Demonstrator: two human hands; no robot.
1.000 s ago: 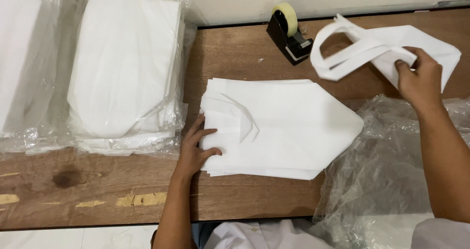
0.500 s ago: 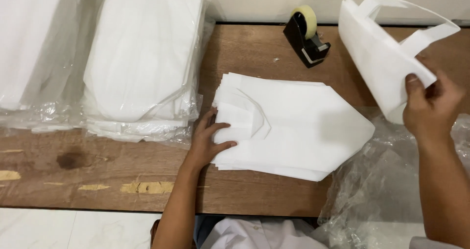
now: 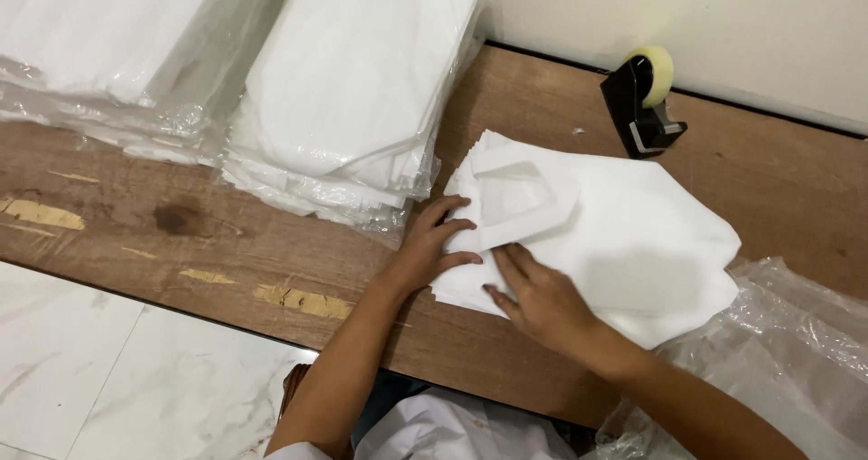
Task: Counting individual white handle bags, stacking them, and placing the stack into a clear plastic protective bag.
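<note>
Two bare hands are working the near corner of a stack of white fabric bags (image 3: 624, 243) lying on the wooden table (image 3: 271, 234).

The left hand (image 3: 432, 247) is pinching the folded flap of the top bag between thumb and fingers, while the right hand (image 3: 535, 299) is lying open and flat on the stack, gripping nothing. To lift one bag cleanly, the flat hand is best kept pressing the lower layers down while the pinching fingers are peeling only the top sheet. Wrapped bundles of white bags (image 3: 353, 89) are sitting just left, a black tape dispenser (image 3: 644, 103) by the wall, loose clear plastic (image 3: 778, 369) at right.
</note>
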